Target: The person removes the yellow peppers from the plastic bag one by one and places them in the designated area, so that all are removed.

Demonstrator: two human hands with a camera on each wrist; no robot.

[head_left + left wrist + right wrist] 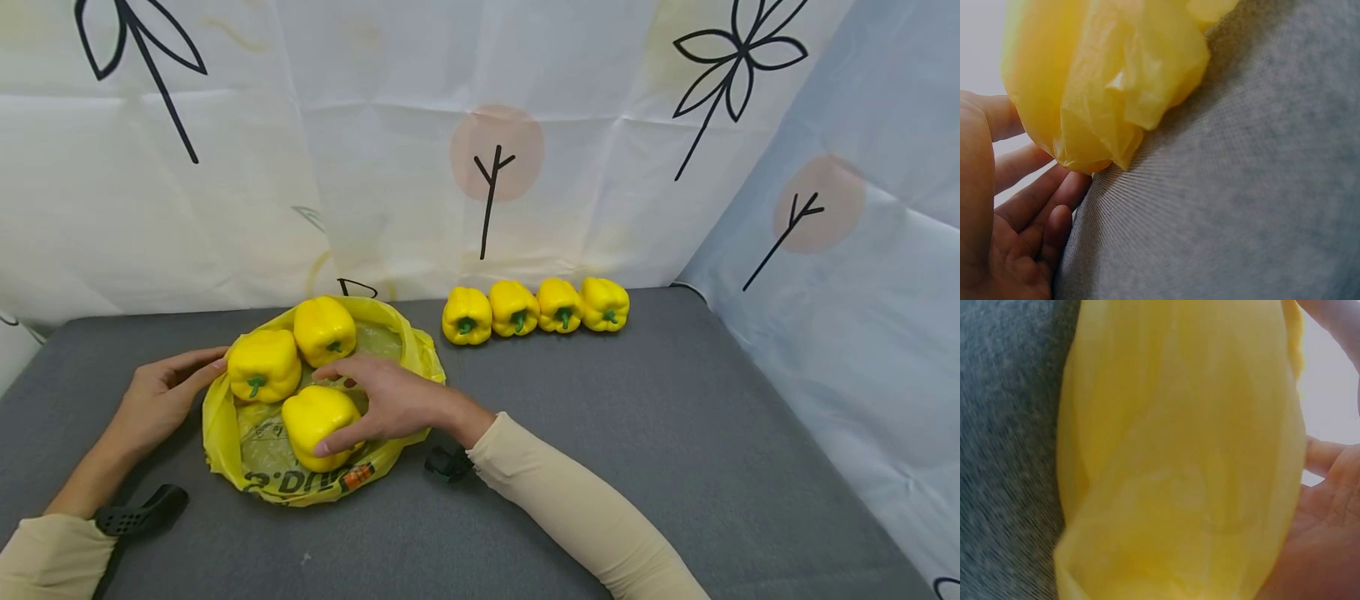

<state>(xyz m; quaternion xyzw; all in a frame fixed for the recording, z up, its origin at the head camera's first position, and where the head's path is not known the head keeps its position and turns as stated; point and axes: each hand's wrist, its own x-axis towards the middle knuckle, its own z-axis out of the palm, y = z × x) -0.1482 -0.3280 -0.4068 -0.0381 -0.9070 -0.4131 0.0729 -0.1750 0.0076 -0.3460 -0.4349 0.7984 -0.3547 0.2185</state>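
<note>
A yellow plastic bag (431, 354) with its rim rolled down stands open at the left of the grey surface. Inside, one yellow bell pepper (258, 367) is at the left, another bell pepper (324, 330) at the back and a third bell pepper (311, 421) in front. My right hand (393, 400) reaches over the bag's right side and holds the front pepper, thumb on its near side, fingers across its far side. At the bag's left rim, my left hand (161, 400) touches the outside with extended fingers; the left wrist view shows these fingers (1022, 165) against the plastic.
Several more yellow bell peppers (513, 308) stand in a row at the back, right of the bag. Behind them hangs a white patterned cloth (390, 167), with another patterned cloth (862, 333) along the right edge. Grey fabric (637, 417) covers the work surface.
</note>
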